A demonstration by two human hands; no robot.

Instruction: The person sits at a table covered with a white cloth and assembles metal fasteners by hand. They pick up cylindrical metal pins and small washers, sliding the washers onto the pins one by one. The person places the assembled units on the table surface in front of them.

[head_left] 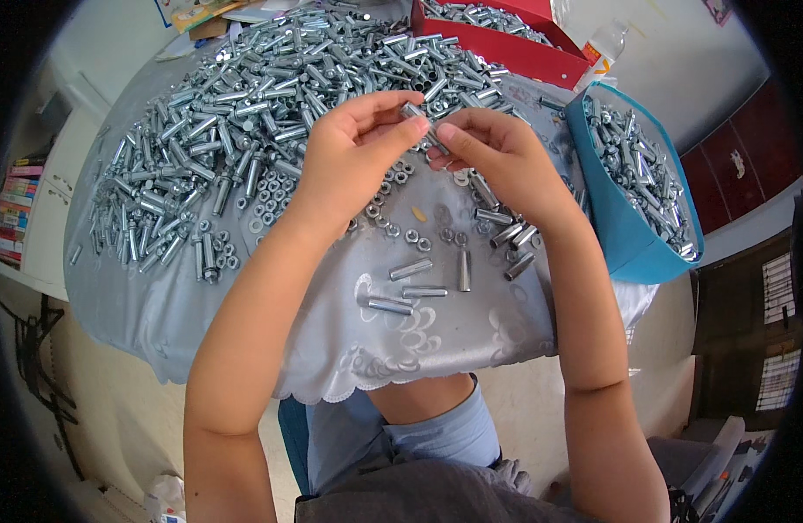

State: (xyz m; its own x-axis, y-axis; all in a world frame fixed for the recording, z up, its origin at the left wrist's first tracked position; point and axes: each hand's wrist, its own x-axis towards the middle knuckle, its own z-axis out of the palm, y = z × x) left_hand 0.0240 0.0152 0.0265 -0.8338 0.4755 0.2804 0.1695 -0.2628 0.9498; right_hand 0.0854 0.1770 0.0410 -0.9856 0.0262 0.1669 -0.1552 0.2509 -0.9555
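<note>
From afar, I watch the left hand (353, 144) and right hand (503, 155) pinching apparently one shiny silver metal cylinder (411, 111); I'd keep both grips light, coaxial.

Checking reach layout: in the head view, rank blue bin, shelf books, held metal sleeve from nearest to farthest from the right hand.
1. Held metal sleeve: just left of the right hand, at its fingers.
2. Blue bin: to its right.
3. Shelf books: picture's far left.
</note>
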